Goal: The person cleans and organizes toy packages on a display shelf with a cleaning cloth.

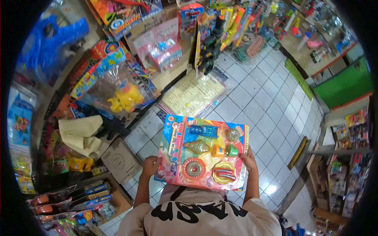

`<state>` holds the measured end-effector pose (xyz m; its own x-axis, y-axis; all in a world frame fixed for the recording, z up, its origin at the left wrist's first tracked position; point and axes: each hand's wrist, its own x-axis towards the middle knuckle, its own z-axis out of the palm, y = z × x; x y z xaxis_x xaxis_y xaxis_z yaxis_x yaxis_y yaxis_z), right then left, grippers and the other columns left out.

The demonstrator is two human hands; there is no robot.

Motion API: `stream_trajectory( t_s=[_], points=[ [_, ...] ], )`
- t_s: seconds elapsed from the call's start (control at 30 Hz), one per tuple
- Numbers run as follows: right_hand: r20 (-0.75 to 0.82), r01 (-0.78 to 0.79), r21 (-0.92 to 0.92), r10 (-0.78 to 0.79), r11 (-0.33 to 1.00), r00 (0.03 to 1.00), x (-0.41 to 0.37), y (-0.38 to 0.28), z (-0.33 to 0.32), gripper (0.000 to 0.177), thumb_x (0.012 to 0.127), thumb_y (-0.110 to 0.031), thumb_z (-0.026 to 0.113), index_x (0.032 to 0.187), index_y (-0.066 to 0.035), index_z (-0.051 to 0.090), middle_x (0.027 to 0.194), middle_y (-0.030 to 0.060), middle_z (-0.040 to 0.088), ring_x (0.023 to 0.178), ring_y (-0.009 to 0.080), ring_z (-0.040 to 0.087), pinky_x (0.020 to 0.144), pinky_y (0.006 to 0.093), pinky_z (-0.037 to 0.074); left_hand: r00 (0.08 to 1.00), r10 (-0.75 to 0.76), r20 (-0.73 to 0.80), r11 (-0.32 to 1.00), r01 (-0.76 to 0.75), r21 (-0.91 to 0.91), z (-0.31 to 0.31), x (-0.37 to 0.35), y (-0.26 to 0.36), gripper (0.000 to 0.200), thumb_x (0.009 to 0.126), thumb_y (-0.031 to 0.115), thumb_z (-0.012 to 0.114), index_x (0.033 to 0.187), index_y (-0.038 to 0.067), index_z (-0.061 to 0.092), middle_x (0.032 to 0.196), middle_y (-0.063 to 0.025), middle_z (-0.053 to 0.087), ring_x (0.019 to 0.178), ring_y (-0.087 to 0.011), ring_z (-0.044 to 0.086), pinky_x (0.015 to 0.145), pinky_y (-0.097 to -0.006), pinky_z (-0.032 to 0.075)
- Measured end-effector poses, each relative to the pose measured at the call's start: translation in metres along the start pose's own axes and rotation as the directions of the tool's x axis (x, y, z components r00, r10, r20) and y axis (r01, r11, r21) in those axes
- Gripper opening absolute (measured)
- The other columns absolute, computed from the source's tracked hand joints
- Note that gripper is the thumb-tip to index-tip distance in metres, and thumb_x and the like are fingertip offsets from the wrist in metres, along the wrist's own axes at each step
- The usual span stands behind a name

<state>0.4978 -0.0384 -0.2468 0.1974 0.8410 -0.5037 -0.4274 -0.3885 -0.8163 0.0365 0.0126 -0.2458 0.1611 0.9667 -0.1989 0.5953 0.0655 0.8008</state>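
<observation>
In the head view, a colourful carded toy food set (204,153) is held flat in front of my body. Under its clear blister sit a blue piece, a brown cone-like piece, a red round piece and a hot dog on a yellow plate. My left hand (151,165) grips the card's left edge, fingers hidden behind it. At the right edge, my right hand (249,161) pinches the card with the thumb on top. Just beyond the card, a stack of printed sheets in clear plastic (195,94) lies on the floor.
Hanging packaged toys crowd the left, including a bagged yellow toy (126,97) and a blue toy gun (55,39). A cardboard box (120,161) and a box of packaged toys (78,200) stand at lower left. White floor tiles (260,106) run between shelves; toy shelves (338,177) line the right.
</observation>
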Motion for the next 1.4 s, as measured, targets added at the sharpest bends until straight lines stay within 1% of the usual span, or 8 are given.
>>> stream_trajectory(
  t_s=[0.27,0.53,0.67,0.87,1.0,1.07,1.13,1.4],
  points=[
    [-0.132,0.009,-0.043,-0.015,0.999,0.991,-0.103,0.073,-0.014,0.070,0.067,0.009,0.050,0.134,-0.006,0.036,0.099,0.0045,0.058,0.075,0.0100,0.053,0.060,0.0242,0.044,0.993,-0.121,-0.011,0.975,0.117,-0.187,0.010,-0.086,-0.033,0.042,0.087,0.025,0.063,0.057,-0.001,0.051,0.048,-0.0007,0.040,0.051,-0.0053,0.038,0.046,-0.0282,0.033],
    [-0.034,0.071,-0.203,-0.080,0.977,0.996,-0.131,0.094,-0.034,0.072,0.072,-0.003,0.054,0.138,-0.001,0.026,0.116,0.0153,0.051,0.097,0.0202,0.055,0.083,0.0308,0.046,0.998,-0.014,0.065,0.979,0.027,-0.200,0.000,-0.114,-0.042,0.040,0.090,0.024,0.060,0.060,-0.001,0.052,0.053,0.0031,0.041,0.056,-0.0035,0.038,0.048,-0.0257,0.034],
    [-0.062,0.093,-0.497,-0.142,0.863,0.988,-0.156,0.056,-0.043,0.078,0.080,-0.022,0.058,0.145,-0.013,0.016,0.137,0.0174,0.037,0.113,0.0260,0.048,0.091,0.0397,0.042,0.980,0.058,-0.192,0.984,-0.088,-0.152,-0.030,-0.104,-0.049,0.030,0.090,0.024,0.060,0.105,-0.001,0.056,0.091,-0.0103,0.061,0.089,-0.0200,0.058,0.080,-0.0314,0.046],
    [-0.143,0.281,-0.521,-0.407,0.806,0.902,-0.163,0.008,-0.013,0.059,0.087,-0.025,0.053,0.140,-0.013,0.030,0.136,0.0141,0.040,0.117,0.0238,0.047,0.093,0.0417,0.042,0.393,0.224,-0.892,0.967,-0.206,0.152,-0.139,-0.033,0.006,0.073,0.075,0.035,0.076,0.126,-0.003,0.040,0.128,-0.0240,0.039,0.116,-0.0350,0.045,0.096,-0.0402,0.039],
    [-0.039,0.394,-0.468,-0.463,0.791,0.885,-0.158,-0.003,0.019,0.053,0.089,-0.023,0.052,0.138,-0.011,0.035,0.136,0.0146,0.041,0.117,0.0223,0.047,0.092,0.0378,0.044,0.062,0.192,-0.980,0.920,0.337,0.201,-0.184,-0.002,0.048,0.073,0.075,0.032,0.075,0.129,-0.001,0.039,0.127,-0.0242,0.044,0.117,-0.0357,0.046,0.092,-0.0435,0.042],
    [0.012,0.413,-0.450,-0.457,0.792,0.889,-0.161,-0.005,0.035,0.051,0.090,-0.022,0.052,0.136,-0.010,0.037,0.136,0.0148,0.041,0.117,0.0214,0.047,0.091,0.0349,0.044,0.116,0.195,-0.974,0.887,0.403,0.226,-0.202,-0.001,0.044,0.060,0.076,0.024,0.071,0.126,0.000,0.045,0.118,-0.0229,0.053,0.110,-0.0353,0.052,0.088,-0.0434,0.043],
    [0.055,0.419,-0.441,-0.442,0.794,0.895,-0.162,-0.003,0.042,0.049,0.090,-0.021,0.053,0.135,-0.008,0.039,0.135,0.0130,0.043,0.114,0.0196,0.049,0.090,0.0325,0.045,0.467,0.176,-0.866,0.931,0.207,0.301,-0.234,-0.009,0.030,0.046,0.078,0.013,0.065,0.120,0.001,0.053,0.106,-0.0205,0.062,0.101,-0.0347,0.059,0.084,-0.0425,0.045],
    [0.148,0.408,-0.413,-0.382,0.814,0.912,-0.157,0.006,0.043,0.043,0.091,-0.018,0.052,0.131,-0.006,0.043,0.131,0.0092,0.045,0.112,0.0173,0.050,0.087,0.0312,0.047,0.252,0.358,-0.899,0.910,-0.309,0.275,-0.282,-0.068,0.075,0.046,0.071,-0.012,0.040,0.112,-0.001,0.058,0.103,-0.0138,0.065,0.094,-0.0225,0.062,0.083,-0.0337,0.047]
  ],
)
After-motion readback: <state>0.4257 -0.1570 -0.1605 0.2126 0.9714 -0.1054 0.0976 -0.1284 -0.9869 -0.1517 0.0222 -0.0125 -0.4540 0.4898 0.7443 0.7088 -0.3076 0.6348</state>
